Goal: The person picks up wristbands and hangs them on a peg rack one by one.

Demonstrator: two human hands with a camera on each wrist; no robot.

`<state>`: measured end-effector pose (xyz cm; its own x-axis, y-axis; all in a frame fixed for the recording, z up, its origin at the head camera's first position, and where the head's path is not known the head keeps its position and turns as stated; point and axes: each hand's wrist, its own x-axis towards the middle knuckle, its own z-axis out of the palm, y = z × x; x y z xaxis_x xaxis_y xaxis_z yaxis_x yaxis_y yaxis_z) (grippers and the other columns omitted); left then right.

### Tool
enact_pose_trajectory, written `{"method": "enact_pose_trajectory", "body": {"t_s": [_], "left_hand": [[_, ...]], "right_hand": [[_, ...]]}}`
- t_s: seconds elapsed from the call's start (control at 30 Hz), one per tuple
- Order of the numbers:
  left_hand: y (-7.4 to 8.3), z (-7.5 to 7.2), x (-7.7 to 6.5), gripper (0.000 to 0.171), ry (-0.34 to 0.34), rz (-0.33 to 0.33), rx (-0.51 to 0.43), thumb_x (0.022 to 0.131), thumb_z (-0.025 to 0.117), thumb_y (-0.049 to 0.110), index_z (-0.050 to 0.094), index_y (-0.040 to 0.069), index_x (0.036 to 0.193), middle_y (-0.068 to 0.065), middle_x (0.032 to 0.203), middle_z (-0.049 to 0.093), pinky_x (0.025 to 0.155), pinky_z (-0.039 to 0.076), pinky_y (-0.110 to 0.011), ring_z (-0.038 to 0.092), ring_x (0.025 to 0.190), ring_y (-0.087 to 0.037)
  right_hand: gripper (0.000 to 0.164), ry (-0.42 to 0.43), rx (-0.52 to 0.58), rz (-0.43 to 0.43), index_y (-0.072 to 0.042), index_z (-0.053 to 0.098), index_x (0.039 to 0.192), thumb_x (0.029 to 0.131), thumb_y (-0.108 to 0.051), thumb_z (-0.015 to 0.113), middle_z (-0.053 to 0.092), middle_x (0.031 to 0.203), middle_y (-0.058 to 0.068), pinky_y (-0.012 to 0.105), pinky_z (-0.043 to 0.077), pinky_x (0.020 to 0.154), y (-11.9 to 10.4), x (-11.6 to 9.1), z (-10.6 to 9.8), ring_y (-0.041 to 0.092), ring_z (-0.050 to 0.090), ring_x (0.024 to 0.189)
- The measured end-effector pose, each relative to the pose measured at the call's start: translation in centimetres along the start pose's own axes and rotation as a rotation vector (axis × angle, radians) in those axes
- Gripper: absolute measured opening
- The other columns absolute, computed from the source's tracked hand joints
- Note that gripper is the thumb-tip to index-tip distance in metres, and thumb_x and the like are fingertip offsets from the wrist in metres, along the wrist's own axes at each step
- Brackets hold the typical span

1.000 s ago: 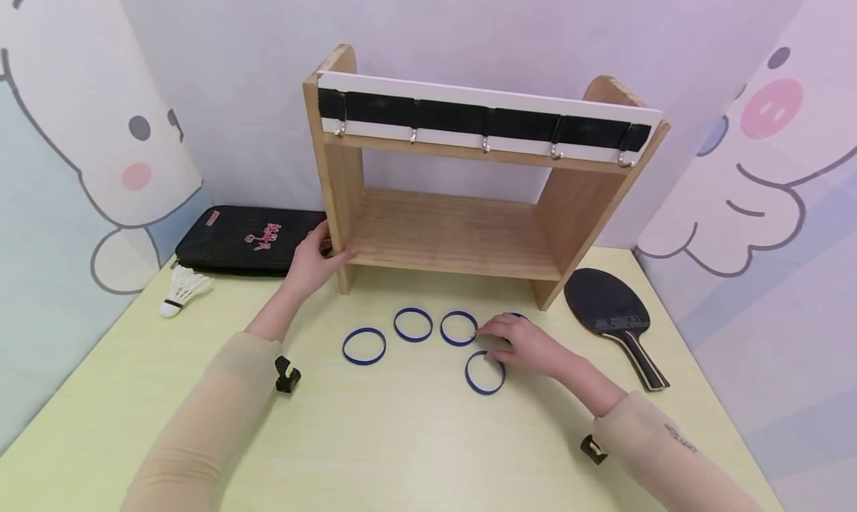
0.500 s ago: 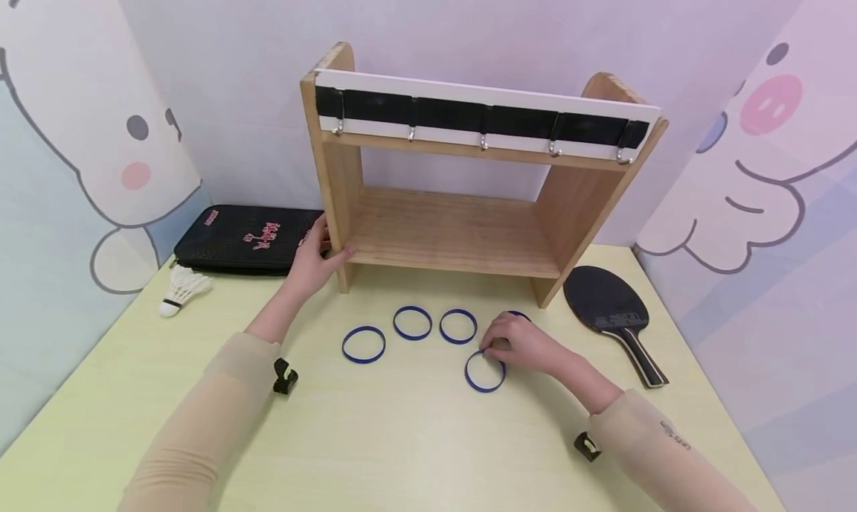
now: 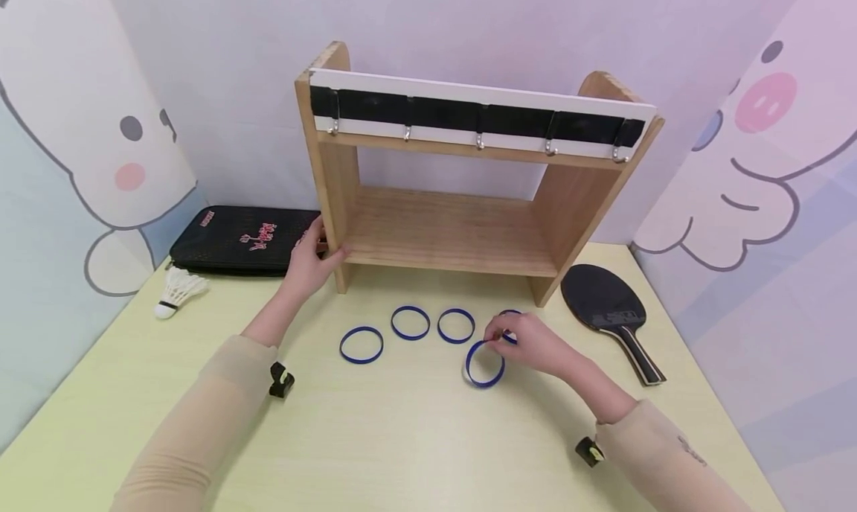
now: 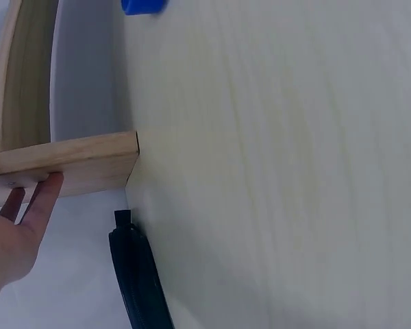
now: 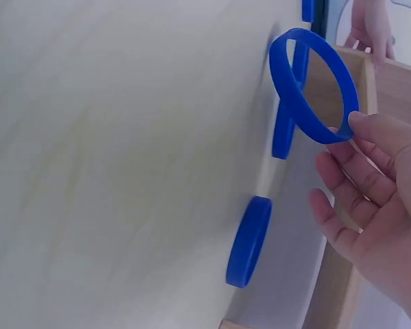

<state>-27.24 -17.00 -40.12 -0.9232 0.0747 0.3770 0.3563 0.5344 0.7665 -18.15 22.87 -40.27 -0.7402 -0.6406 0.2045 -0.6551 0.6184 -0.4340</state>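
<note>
My right hand [image 3: 530,343] pinches a blue wristband [image 5: 296,104] between thumb and fingertip. The band is tilted up, close over the table in the head view. Several more blue wristbands [image 3: 361,362] lie flat before a wooden shelf [image 3: 448,229]; one [image 3: 512,339] is partly hidden behind my right hand. My left hand [image 3: 309,265] holds the shelf's left side panel, thumb at the front edge and fingers on the outer face. Two of those fingers [image 4: 45,200] show against the wood in the left wrist view.
Across the shelf's top front runs a white and black strip [image 3: 448,114] with several metal hooks [image 3: 479,141]. A black zip case [image 3: 244,240] and a shuttlecock [image 3: 178,292] lie left of the shelf. At its right is a table tennis bat [image 3: 605,300].
My right hand has pinched the nearest wristband and tilted its far edge up off the table. My left hand keeps its hold on the shelf.
</note>
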Motion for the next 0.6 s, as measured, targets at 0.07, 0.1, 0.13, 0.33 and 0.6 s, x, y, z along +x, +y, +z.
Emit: {"method": "enact_pose_trajectory", "body": {"t_s": [0.07,0.1,0.13,0.33,0.6], "left_hand": [[0.0,0.1,-0.1,0.072,0.014,-0.001,0.011,0.089,0.064,0.022,0.025,0.013,0.149,-0.023,0.132,0.047,0.083,0.052,-0.053,0.055,0.109,-0.041],[0.0,0.1,-0.1,0.071,0.019,-0.001,0.016,0.089,0.064,0.023,0.026,0.013,0.149,-0.023,0.132,0.048,0.082,0.052,-0.053,0.056,0.108,-0.041],[0.0,0.1,-0.1,0.071,0.022,0.000,0.021,0.090,0.064,0.024,0.026,0.013,0.149,-0.023,0.131,0.048,0.081,0.052,-0.053,0.056,0.108,-0.041],[-0.1,0.1,-0.2,0.068,0.029,0.006,0.008,0.089,0.064,0.024,0.029,0.014,0.147,-0.022,0.126,0.053,0.077,0.054,-0.052,0.061,0.102,-0.040],[0.1,0.2,-0.1,0.064,0.078,0.007,0.014,0.087,0.066,0.020,0.035,0.012,0.143,-0.024,0.121,0.058,0.074,0.055,-0.051,0.064,0.095,-0.040]], "right_hand": [[0.010,-0.003,0.025,0.018,-0.019,0.066,0.085,0.082,-0.013,0.073,0.064,0.081,-0.012,0.027,0.053,0.067,-0.3,0.1,-0.3,0.001,0.058,0.074],[0.010,-0.003,0.036,0.024,-0.020,0.066,0.086,0.082,-0.014,0.073,0.064,0.081,-0.012,0.026,0.053,0.067,-0.5,0.1,-0.4,0.001,0.057,0.073],[0.010,-0.003,0.048,0.027,-0.020,0.066,0.086,0.082,-0.014,0.073,0.064,0.081,-0.012,0.025,0.053,0.067,-0.6,0.1,-0.6,0.001,0.058,0.073],[0.011,0.045,0.079,0.025,-0.017,0.067,0.087,0.081,-0.012,0.074,0.065,0.081,-0.010,0.022,0.052,0.062,-2.0,0.1,-1.2,0.003,0.055,0.070],[0.014,0.159,0.093,0.042,-0.016,0.068,0.089,0.079,-0.012,0.076,0.066,0.083,-0.009,0.024,0.054,0.062,-4.5,0.4,-2.4,0.003,0.056,0.070]]}}
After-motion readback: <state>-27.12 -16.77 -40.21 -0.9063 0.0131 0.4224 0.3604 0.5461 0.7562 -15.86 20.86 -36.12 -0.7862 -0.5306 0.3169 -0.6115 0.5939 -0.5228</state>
